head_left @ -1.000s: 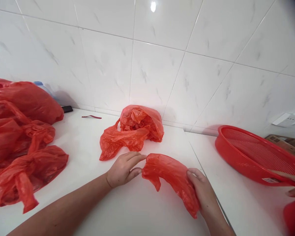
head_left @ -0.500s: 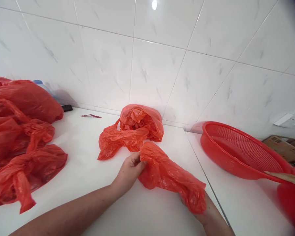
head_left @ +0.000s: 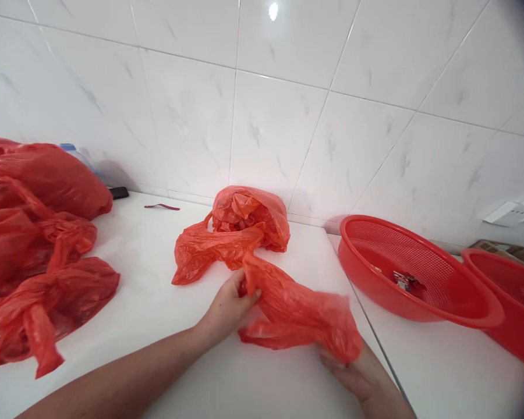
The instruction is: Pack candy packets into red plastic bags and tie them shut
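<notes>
A thin red plastic bag point(head_left: 297, 308) is stretched between my hands, above the white tabletop point(head_left: 192, 355). My left hand point(head_left: 229, 302) pinches its upper left end between thumb and fingers. At the lower right end is my right hand point(head_left: 353, 375), closed on the bag, its fingertips partly covered by the plastic and slightly blurred. Just behind, a crumpled heap of red plastic bags point(head_left: 251, 215) lies near the wall, with one loose bag point(head_left: 213, 244) spread in front of it.
Several full, knotted red bags point(head_left: 48, 180) are piled on the left, near a black object point(head_left: 119, 192) and a thin red strip point(head_left: 162, 206). On the right, a red perforated basket point(head_left: 388, 244) holds small items; another red basket point(head_left: 515, 285) stands beside it.
The bag's right part has shifted and billowed, uncovering more of my right hand. On the right, the baskets now sit differently, the near one showing items inside; the pale wooden piece is out of sight.
</notes>
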`<state>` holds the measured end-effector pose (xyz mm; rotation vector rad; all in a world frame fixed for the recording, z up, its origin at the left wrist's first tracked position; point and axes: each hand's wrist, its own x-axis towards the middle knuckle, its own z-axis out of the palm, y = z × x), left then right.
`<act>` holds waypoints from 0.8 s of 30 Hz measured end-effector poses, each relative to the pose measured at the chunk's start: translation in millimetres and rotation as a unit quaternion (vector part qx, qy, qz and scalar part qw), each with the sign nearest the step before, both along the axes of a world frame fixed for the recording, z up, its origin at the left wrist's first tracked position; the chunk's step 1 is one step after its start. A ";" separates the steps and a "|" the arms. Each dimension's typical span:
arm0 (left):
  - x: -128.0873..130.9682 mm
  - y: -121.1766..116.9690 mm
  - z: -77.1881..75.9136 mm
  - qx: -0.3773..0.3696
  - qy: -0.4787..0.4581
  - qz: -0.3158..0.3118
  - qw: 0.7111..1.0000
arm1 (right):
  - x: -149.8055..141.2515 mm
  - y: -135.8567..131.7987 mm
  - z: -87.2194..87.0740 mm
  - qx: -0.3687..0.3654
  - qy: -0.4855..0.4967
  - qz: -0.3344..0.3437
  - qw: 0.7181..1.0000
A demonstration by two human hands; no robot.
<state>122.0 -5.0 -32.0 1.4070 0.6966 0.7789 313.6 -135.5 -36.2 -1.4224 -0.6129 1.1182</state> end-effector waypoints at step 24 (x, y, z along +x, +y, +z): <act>-0.5 -11.1 8.2 -0.115 -0.097 -0.182 0.972 | -47.6 15.7 -21.4 0.122 -0.123 -0.008 0.985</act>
